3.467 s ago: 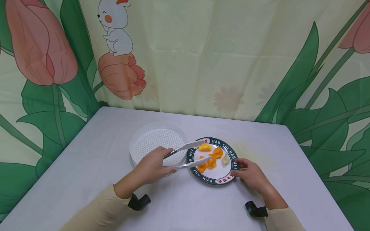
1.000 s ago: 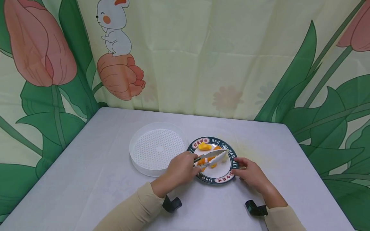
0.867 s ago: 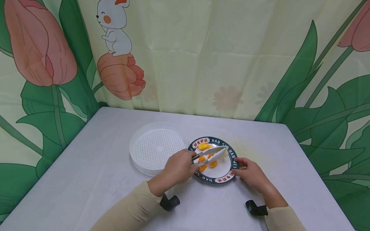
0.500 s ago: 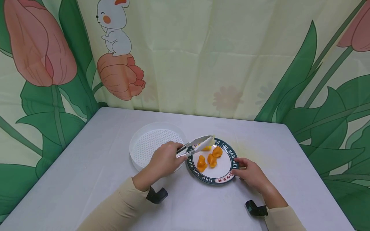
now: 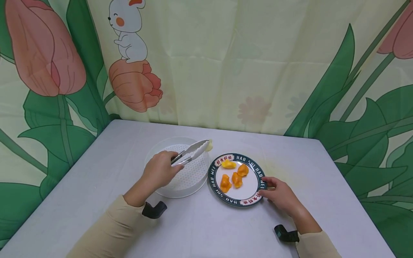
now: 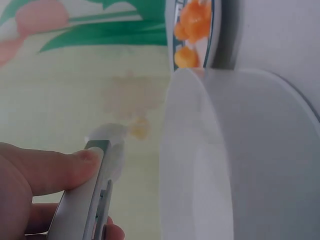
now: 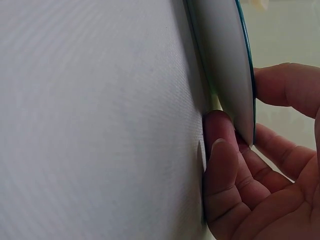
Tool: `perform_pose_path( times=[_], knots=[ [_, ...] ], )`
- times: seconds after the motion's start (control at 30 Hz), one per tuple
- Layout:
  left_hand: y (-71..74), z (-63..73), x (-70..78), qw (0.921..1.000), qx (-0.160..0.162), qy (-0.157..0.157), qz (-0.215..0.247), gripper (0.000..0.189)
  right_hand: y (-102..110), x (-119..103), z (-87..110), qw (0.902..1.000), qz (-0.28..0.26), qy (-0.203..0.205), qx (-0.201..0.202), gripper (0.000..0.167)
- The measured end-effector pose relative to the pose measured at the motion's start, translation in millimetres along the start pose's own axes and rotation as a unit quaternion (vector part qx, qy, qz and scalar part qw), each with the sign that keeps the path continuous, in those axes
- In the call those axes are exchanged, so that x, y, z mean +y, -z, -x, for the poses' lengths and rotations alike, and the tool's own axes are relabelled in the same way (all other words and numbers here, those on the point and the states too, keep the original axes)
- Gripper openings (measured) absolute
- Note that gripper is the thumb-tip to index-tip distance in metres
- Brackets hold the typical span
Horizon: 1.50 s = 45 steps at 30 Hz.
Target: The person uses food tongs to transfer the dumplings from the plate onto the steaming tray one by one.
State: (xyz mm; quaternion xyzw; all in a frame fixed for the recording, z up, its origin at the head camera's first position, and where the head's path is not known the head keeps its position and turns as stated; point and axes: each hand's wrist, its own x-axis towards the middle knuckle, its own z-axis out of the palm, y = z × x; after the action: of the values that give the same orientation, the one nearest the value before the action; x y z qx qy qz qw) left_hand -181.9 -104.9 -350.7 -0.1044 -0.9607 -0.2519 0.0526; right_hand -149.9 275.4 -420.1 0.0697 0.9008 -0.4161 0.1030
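My left hand point(image 5: 160, 169) grips metal tongs point(image 5: 200, 149) above the round white perforated steamer tray point(image 5: 185, 194). A small pale-yellow dumpling-shaped piece point(image 5: 210, 144) is pinched at the tongs' tips, over the tray's right-hand rim; in the left wrist view this piece point(image 6: 139, 129) looks blurred. To the right, the thumb and fingers of my right hand point(image 5: 280, 193) pinch the rim of a plate point(image 5: 248, 190) with a dark green lettered border. On it lie one yellow piece point(image 5: 228, 164) and several orange pieces point(image 5: 237, 180). In the right wrist view, fingers point(image 7: 222, 165) reach beneath the plate's edge.
A white cloth covers the table point(image 5: 226, 233). Tray and plate stand side by side, nearly touching. Behind the table's far edge hangs a curtain point(image 5: 206, 71) printed with tulips and a rabbit. Each wrist carries a black camera mount point(image 5: 155, 210).
The tongs went down to the plate's right side, picked up the pale piece, and moved left and up over the tray. The right hand has stayed on the plate rim.
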Motion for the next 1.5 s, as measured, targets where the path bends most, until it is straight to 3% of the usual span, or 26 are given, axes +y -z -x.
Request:
perform_pose_path(
  times=[0.4, 0.77, 1.0, 1.5],
  knots=[
    [9.7, 0.5, -35.2, 0.9986, -0.002, 0.047, -0.024, 0.046, 0.3, -0.8, 1.1, 1.0, -0.002, -0.001, -0.002, 0.065],
    [10.8, -3.9, -52.2, 0.9964, -0.018, 0.079, -0.027, 0.046, 0.3, -0.7, 0.9, 1.0, -0.003, -0.001, -0.001, 0.065],
    [8.6, -8.6, -59.6, 0.9938, -0.033, 0.102, -0.028, 0.047, 0.6, -0.8, 0.0, 1.0, 0.0, -0.005, -0.002, 0.065],
    [12.2, -5.8, -57.6, 0.9925, -0.044, 0.109, -0.031, 0.054, 0.4, -3.6, 0.9, 0.9999, 0.007, -0.011, -0.004, 0.067]
  ],
)
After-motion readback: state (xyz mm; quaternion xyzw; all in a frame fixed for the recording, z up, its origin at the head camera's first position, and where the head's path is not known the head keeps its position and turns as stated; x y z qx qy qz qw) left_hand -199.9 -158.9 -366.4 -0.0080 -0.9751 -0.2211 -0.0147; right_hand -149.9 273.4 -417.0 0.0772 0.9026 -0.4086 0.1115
